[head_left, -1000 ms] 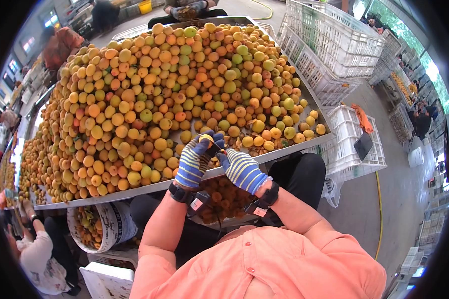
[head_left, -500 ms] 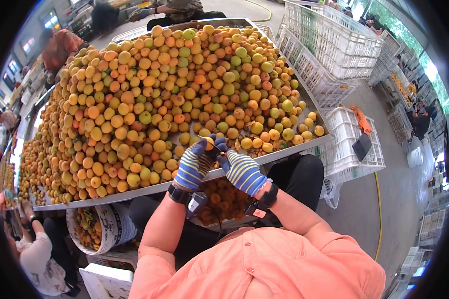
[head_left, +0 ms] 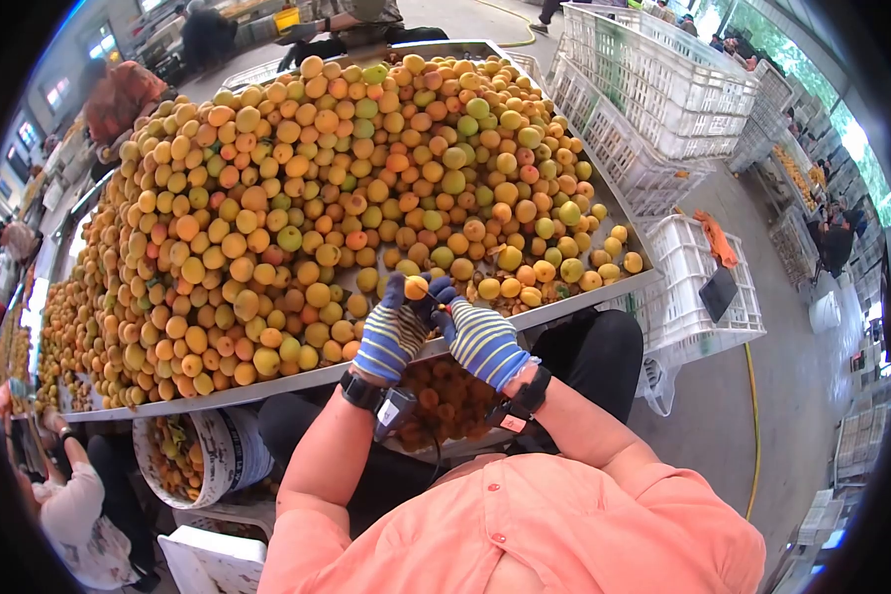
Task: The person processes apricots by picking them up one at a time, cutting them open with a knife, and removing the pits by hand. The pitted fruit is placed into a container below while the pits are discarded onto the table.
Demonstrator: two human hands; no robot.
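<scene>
**Left hand [head_left: 390, 335] is pinching an apricot [head_left: 416, 287] above the heap's near edge**

The left hand is gripping the round, yellow-orange apricot at its fingertips, and its fingers are covering part of the fruit. Just beside it, the right hand [head_left: 485, 342] is curling its fingers around a thin item [head_left: 444, 308], too small and too covered to identify. Both hands are wearing striped gloves with dark fingertips. Below the hands, more fruit [head_left: 447, 398] is lying in shadow, its container mostly hidden.

Beyond the hands, a metal-rimmed table [head_left: 554, 310] is carrying a heap of apricots [head_left: 267, 218], yellow, orange, blushed and green; crumbled brownish bits are lying near the right fingertips. Left of the hands and lower, a white bucket [head_left: 246, 444] is holding fruit, its contents partly in shadow.

Well to the right, a white crate [head_left: 698, 322] is bearing an orange cloth-like item [head_left: 717, 238] and a dark flat object [head_left: 720, 294]. Farther out, white crates [head_left: 678, 94] are standing stacked. Across the table, a person [head_left: 358, 14] is sitting, cut off by the top edge.
</scene>
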